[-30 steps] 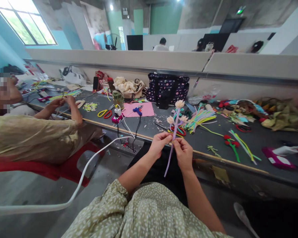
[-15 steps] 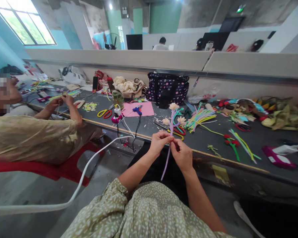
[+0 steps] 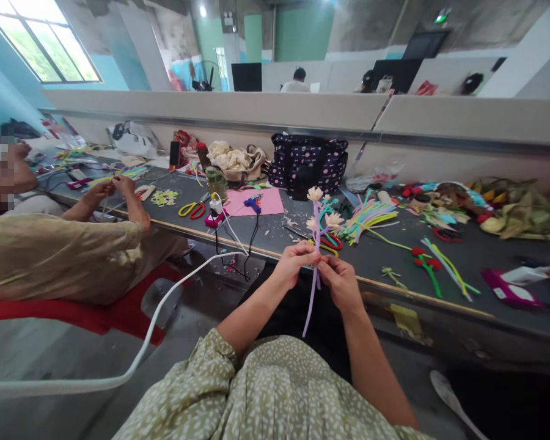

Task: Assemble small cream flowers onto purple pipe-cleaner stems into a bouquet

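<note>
Over the table's front edge I hold a pipe-cleaner flower stem (image 3: pixel 310 305), lilac and fuzzy, with pale peach blossoms (image 3: pixel 315 194) and teal curls at its top. My left hand (image 3: pixel 296 264) pinches the stem at its middle. Right beside it, my right hand (image 3: pixel 341 282) is closed on the same stem, its fingertips meeting the left ones. A short second lilac end hangs below the fingers. Behind the blossoms lie red-and-yellow-handled scissors (image 3: pixel 330 242), partly hidden by the flower.
Pipe cleaners (image 3: pixel 371 217) lie in a bundle on the dark table (image 3: pixel 366 260). A blue glue gun (image 3: pixel 253 205) rests on pink paper (image 3: pixel 275 200). A patterned bag (image 3: pixel 309 162) stands behind. A white cable (image 3: pixel 158 311) crosses at left, near a co-worker (image 3: pixel 64 253).
The flower has turned slightly, its blossoms spreading apart, and its lower stem end has swung a little right. A short lilac end now shows below my fingers. Both hands keep their pinch.
</note>
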`<state>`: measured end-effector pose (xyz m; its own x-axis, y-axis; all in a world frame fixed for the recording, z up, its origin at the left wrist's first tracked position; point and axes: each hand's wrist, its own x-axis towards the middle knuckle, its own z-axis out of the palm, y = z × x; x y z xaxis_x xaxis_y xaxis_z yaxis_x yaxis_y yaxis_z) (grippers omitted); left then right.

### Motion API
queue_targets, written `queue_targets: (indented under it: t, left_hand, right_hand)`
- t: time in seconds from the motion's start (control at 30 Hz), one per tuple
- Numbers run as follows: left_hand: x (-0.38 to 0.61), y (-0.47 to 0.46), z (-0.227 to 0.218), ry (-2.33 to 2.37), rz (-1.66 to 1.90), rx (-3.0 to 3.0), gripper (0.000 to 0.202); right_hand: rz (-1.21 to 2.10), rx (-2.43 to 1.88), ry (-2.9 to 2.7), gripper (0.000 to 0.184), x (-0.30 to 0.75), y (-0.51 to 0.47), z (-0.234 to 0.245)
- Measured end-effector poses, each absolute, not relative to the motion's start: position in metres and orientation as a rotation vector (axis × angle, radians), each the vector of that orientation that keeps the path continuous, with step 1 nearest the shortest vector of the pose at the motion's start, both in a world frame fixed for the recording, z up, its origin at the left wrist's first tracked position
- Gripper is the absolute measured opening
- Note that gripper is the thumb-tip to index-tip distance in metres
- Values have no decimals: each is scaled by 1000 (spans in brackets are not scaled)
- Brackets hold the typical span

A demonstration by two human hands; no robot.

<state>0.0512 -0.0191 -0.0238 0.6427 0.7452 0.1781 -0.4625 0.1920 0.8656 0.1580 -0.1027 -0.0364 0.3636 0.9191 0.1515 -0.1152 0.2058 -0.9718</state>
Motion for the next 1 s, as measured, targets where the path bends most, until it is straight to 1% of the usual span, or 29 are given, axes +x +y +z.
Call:
queue_targets:
  t: [0.17, 0.3, 0.43, 0.53, 0.77, 0.9, 1.0]
  left_hand:
    - [52, -18, -25, 244, 731, 945, 24]
    - [51, -16, -27, 253, 589, 856, 31]
    - [51, -17, -28, 231, 523, 799, 36]
    - [52, -16, -30, 247, 552, 796, 33]
    - [55, -15, -38, 357, 777, 903, 29]
    - [55, -20, -37, 441, 939, 1048, 26]
    - [56, -22, -34, 492, 1008, 1108, 25]
  right_hand:
    - [1107, -985, -747, 24, 156, -101, -40]
    - [1181, -941, -701, 28, 150, -100, -40]
    - [1225, -901, -683, 26, 142, -100, -36]
    - [1109, -926, -678, 25, 140, -99, -34]
    - [800, -1093, -780, 22, 142, -97, -41]
    - [469, -1331, -944, 23, 144, -98, -45]
    - [241, -1528, -1072, 28, 145, -100, -46]
